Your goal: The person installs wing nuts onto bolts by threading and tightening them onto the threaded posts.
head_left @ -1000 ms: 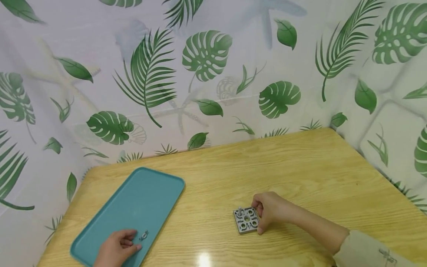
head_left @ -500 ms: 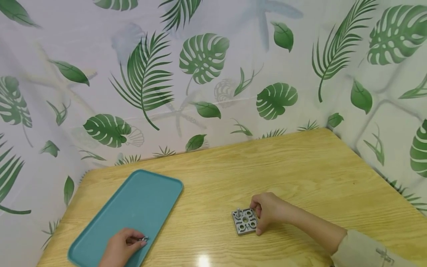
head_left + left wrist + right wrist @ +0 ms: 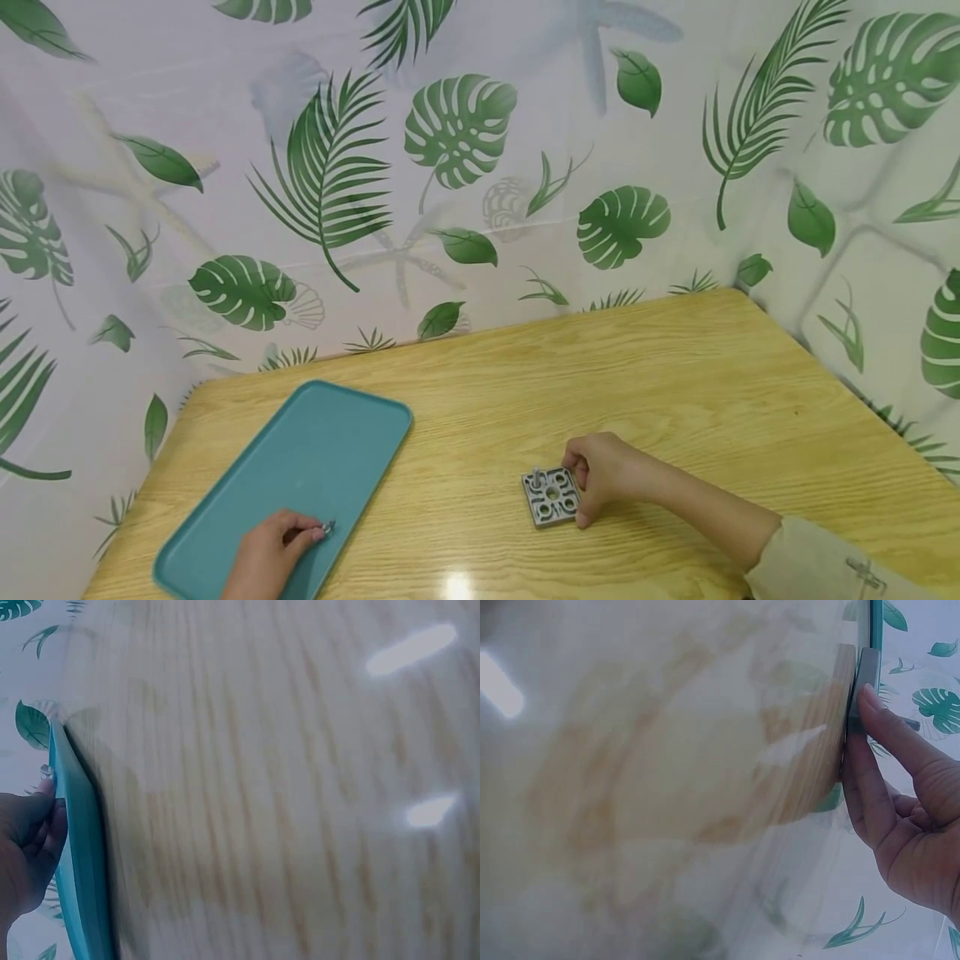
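Over the near right part of the teal tray (image 3: 315,442), my left hand (image 3: 270,546) pinches a small silvery metal piece (image 3: 330,527) between thumb and fingertips. Its exact kind is too small to tell. In the left wrist view the left hand (image 3: 26,847) shows at the left edge beside the tray's side. Flat on the table lies a square grey metal plate (image 3: 552,496) with several round holes and curved slots. A short metal post (image 3: 536,477) stands upright in its far left corner. My right hand (image 3: 606,475) grips the plate's right side between thumb and fingers.
The wood-grain table (image 3: 480,400) extends between tray and plate and farther back. A white cloth (image 3: 465,317) printed with green leaves hangs along its back and sides. A bright light reflection shows near the front edge.
My left fingers have closed on the small metal piece, which lay on the tray a second ago, and now pinch it. The right hand and plate stay in place.
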The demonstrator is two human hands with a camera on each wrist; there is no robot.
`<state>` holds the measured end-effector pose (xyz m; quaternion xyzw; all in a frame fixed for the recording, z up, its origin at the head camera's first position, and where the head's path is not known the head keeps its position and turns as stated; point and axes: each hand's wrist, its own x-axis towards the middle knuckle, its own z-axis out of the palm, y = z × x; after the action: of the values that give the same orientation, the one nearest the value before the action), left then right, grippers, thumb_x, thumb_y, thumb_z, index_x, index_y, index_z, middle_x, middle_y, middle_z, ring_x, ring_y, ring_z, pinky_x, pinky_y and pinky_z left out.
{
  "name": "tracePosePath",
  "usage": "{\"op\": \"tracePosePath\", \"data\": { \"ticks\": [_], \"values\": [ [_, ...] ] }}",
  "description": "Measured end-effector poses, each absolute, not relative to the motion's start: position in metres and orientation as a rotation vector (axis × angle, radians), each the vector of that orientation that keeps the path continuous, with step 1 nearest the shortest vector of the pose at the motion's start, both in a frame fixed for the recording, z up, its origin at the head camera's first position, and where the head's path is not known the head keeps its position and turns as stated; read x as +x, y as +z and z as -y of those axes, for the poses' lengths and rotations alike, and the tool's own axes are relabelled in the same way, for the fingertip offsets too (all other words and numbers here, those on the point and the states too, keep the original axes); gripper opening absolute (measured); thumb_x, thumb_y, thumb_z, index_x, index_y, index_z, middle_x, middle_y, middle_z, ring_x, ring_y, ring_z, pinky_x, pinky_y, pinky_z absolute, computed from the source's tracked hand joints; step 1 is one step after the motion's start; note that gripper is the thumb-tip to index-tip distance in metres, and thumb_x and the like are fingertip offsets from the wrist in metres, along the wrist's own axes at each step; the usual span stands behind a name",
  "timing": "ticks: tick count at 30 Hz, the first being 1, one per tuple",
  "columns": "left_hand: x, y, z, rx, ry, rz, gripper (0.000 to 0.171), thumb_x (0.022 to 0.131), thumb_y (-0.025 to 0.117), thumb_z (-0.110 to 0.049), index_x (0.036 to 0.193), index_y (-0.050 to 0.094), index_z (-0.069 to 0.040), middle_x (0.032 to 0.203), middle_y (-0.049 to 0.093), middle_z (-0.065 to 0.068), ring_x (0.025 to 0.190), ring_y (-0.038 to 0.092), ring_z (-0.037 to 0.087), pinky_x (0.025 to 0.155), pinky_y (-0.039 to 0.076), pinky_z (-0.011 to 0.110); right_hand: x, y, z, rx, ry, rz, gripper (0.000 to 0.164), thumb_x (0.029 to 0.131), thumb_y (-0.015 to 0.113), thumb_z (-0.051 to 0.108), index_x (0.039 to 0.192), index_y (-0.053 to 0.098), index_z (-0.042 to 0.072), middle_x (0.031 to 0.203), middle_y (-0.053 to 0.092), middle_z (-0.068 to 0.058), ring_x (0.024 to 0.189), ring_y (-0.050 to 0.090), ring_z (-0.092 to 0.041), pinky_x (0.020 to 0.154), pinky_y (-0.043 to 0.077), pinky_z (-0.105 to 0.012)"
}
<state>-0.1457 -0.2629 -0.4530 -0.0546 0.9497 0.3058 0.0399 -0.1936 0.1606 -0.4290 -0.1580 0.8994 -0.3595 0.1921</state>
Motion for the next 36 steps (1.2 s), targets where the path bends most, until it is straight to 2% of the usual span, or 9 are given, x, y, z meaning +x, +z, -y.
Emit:
{"op": "tracePosePath", "data": {
  "ticks": [7, 12, 21, 28, 36],
  "values": [
    [-0.146, -0.441, 0.241, -0.207, 1.118, -2.878, 0.01, 0.087, 0.066, -0.014, 0.093, 0.069, -0.007, 0.083, 0.07, -0.001, 0.075, 0.065, 0.011, 0.062, 0.053, 0.025, -0.193, -0.428, -0.161, -0.474, -1.017, -2.511, 0.053, 0.051, 0.089, 0.0, 0.094, 0.059, 0.002, 0.071, 0.056, -0.001, 0.066, 0.049, -0.014, 0.059, 0.044, -0.024],
    [-0.146, -0.436, 0.221, -0.101, 1.134, -2.911, 0.007, 0.086, 0.068, -0.017, 0.091, 0.071, -0.012, 0.084, 0.068, -0.004, 0.075, 0.062, 0.01, 0.063, 0.051, 0.024, -0.194, -0.43, -0.16, -0.486, -1.025, -2.506, 0.053, 0.05, 0.089, 0.0, 0.093, 0.059, 0.002, 0.071, 0.055, -0.001, 0.066, 0.048, -0.014, 0.059, 0.043, -0.023],
    [-0.151, -0.441, 0.179, 0.075, 1.317, -2.83, 0.01, 0.084, 0.071, -0.019, 0.087, 0.071, -0.01, 0.082, 0.066, -0.001, 0.069, 0.059, 0.009, 0.057, 0.048, 0.021, -0.195, -0.43, -0.161, -0.455, -1.016, -2.503, 0.054, 0.05, 0.089, 0.001, 0.094, 0.059, 0.002, 0.073, 0.055, -0.002, 0.068, 0.05, -0.015, 0.06, 0.044, -0.025],
    [-0.157, -0.438, 0.148, 0.269, 1.407, -2.797, 0.006, 0.083, 0.073, -0.02, 0.082, 0.071, -0.015, 0.08, 0.067, -0.004, 0.066, 0.058, 0.003, 0.057, 0.049, 0.02, -0.196, -0.431, -0.161, -0.443, -1.016, -2.495, 0.054, 0.05, 0.09, 0.001, 0.094, 0.059, 0.003, 0.073, 0.055, -0.002, 0.068, 0.05, -0.015, 0.06, 0.045, -0.025],
    [-0.163, -0.43, 0.115, 0.43, 1.519, -2.758, 0.009, 0.083, 0.074, -0.019, 0.081, 0.07, -0.011, 0.079, 0.066, -0.001, 0.065, 0.057, 0.003, 0.057, 0.05, 0.019, -0.197, -0.429, -0.161, -0.468, -0.991, -2.504, 0.053, 0.05, 0.09, 0.003, 0.093, 0.058, 0.004, 0.073, 0.055, -0.001, 0.068, 0.05, -0.015, 0.06, 0.044, -0.025]
  ]
}}
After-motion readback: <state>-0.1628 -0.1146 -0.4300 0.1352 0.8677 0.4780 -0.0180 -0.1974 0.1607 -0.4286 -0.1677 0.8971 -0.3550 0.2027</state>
